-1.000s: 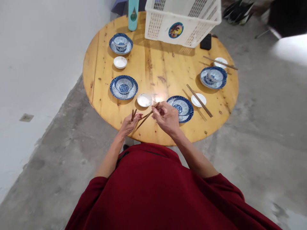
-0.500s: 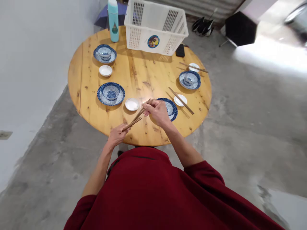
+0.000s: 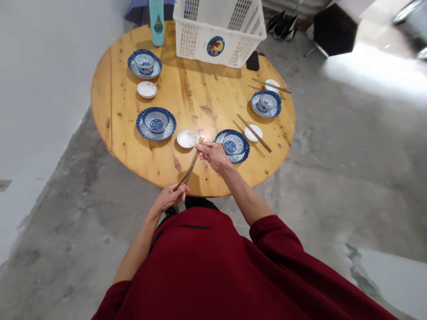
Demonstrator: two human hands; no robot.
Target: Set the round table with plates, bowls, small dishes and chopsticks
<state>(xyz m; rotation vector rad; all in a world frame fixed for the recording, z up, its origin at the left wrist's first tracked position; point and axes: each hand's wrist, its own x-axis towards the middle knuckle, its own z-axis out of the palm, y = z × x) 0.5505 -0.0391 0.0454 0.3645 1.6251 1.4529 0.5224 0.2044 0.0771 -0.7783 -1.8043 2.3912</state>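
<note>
I stand at the near edge of a round wooden table [image 3: 200,95]. My left hand [image 3: 168,198] is closed on the lower ends of brown chopsticks [image 3: 188,171] just off the table's rim. My right hand [image 3: 213,153] pinches the upper ends of the same chopsticks, beside a small white dish [image 3: 186,138]. A blue patterned bowl on a plate [image 3: 232,145] lies directly right of my right hand. Another blue bowl and plate [image 3: 155,122] sit to the left of the white dish.
Two more blue bowl sets [image 3: 144,63] [image 3: 266,103] stand on the table, each with a white dish; chopsticks [image 3: 254,126] lie on two of the dishes. A white plastic crate [image 3: 218,31], a teal bottle [image 3: 156,22] and a black phone [image 3: 253,60] are at the far side. A white wall is left.
My left hand has slid back toward me to the chopsticks' lower ends. The right hand stays pinched near their tips. The chopsticks now lie closer together and steeper.
</note>
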